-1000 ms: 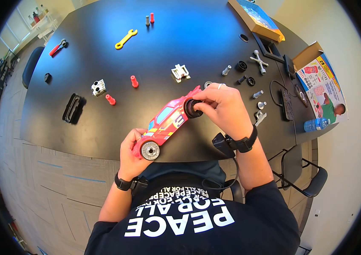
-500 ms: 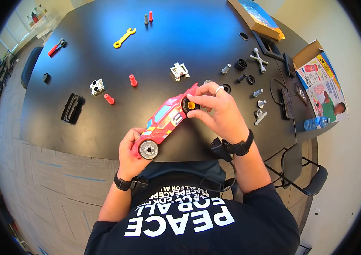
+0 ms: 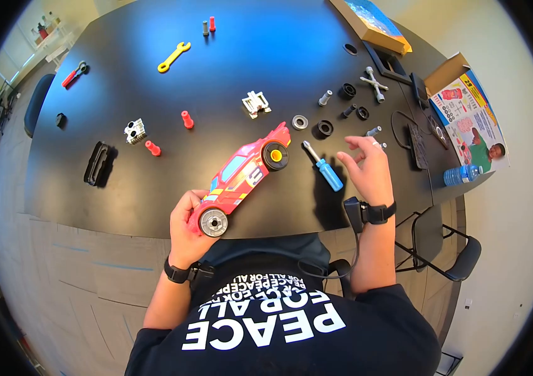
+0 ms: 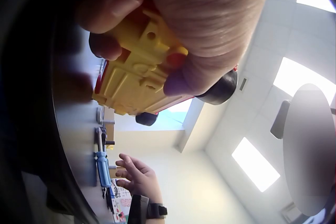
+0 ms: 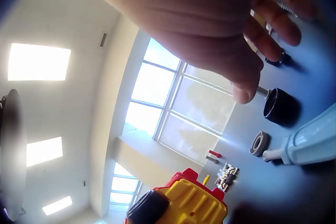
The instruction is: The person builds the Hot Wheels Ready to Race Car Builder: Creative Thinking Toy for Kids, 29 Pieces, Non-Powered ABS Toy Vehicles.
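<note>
Head view: left hand grips one end of the toy car, held above the table's near edge. Right hand, empty, fingers loosely bent, hovers beside the screwdriver. Risk: a slackened one-ended grip could drop the car; the yellow-centred wheel may slide off if unsecured. Finish: glossy red plastic body, round black tyre, smooth blue screwdriver handle, slim shaft.

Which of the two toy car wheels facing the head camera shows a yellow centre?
The far wheel, at the end away from the left hand; the near wheel, beside that hand, has a grey hub.
</note>
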`<state>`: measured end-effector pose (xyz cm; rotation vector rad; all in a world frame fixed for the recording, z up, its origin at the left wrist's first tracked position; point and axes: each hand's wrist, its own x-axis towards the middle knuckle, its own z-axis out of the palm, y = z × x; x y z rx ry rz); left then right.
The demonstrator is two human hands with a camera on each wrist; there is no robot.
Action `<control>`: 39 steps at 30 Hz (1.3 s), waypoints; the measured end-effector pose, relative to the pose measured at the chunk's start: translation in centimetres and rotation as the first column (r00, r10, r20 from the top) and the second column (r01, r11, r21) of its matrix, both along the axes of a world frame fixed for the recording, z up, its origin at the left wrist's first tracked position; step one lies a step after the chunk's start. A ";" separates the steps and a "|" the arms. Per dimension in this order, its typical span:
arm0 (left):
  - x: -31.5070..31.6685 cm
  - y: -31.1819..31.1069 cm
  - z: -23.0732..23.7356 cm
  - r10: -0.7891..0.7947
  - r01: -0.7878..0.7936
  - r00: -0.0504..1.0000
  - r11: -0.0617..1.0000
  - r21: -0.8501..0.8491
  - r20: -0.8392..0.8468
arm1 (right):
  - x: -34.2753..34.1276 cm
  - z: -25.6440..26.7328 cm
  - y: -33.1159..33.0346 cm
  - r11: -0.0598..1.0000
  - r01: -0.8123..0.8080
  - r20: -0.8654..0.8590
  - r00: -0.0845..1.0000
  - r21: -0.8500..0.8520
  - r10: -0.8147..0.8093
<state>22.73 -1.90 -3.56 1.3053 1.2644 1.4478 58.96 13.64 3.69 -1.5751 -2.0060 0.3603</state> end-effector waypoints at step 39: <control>0.2 0.1 0.2 0.039 -0.037 0.998 0.999 0.026 -0.052 | -9.2 2.1 0.6 0.768 -0.552 -0.241 0.737 0.325 0.632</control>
